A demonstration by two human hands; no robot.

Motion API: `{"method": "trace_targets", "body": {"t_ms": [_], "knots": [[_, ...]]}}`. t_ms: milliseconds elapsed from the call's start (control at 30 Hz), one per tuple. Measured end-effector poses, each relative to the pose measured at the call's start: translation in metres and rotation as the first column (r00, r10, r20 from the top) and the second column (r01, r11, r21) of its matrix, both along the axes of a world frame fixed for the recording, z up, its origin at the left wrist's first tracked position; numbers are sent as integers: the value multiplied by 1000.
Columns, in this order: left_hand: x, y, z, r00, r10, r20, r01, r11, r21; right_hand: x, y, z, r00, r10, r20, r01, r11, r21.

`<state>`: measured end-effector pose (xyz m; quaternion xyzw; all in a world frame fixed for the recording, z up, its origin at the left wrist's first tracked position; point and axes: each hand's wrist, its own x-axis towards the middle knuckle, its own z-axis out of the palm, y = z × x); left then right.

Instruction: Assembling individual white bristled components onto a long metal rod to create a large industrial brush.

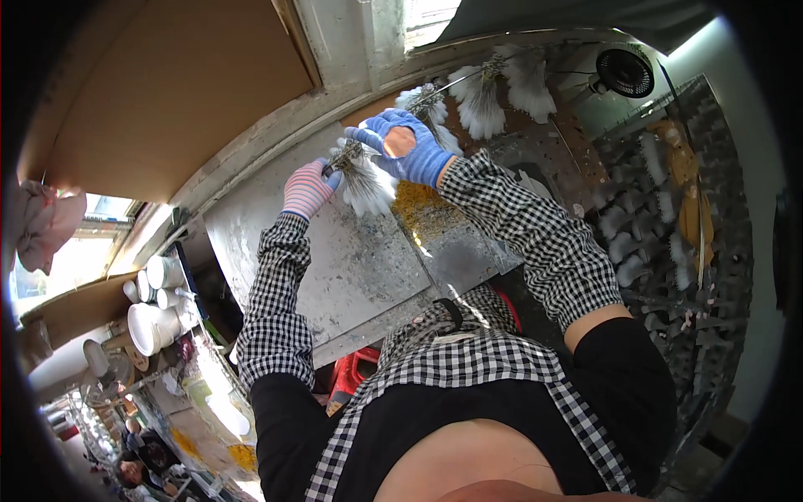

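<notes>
A bunch of thin dark stems fanning out into white, fluffy tips [365,194] is held up above the work board. My left hand [309,189], in a pink-and-white striped glove with bluish fingertips, is closed on its gathered end at the left side. My right hand [404,147], in a blue glove with a round skin-toned patch on its back, curls its fingers over the top of the same gathered end. Its thumb and whatever is pinched there are partly hidden. The white tips hang down between my hands.
Similar white-tipped bunches [478,105] lie along the far right edge. The grey, paint-specked board [293,259] spans the bench, with yellow speckling [422,205] beside it. White tubs [152,328] stand at left, a black fan [625,74] at far right. Another person [138,468] is at lower left.
</notes>
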<state>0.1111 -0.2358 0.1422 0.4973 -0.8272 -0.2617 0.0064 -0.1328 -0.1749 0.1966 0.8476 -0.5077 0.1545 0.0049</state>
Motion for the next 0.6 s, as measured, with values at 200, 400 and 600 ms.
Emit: {"method": "trace_targets", "body": {"t_ms": [200, 400, 600], "knots": [[2, -2, -11, 982, -29, -188, -14, 974, -224, -158, 59, 8, 530, -607, 593, 547, 779, 308], [-14, 2, 11, 985, -37, -171, -21, 946, -325, -323, -2, -55, -65, -631, 773, 548, 625, 556], [8, 1, 32, 985, -49, -166, -17, 928, -373, -307, -23, -44, -356, -507, 785, 306, 730, 611]]}}
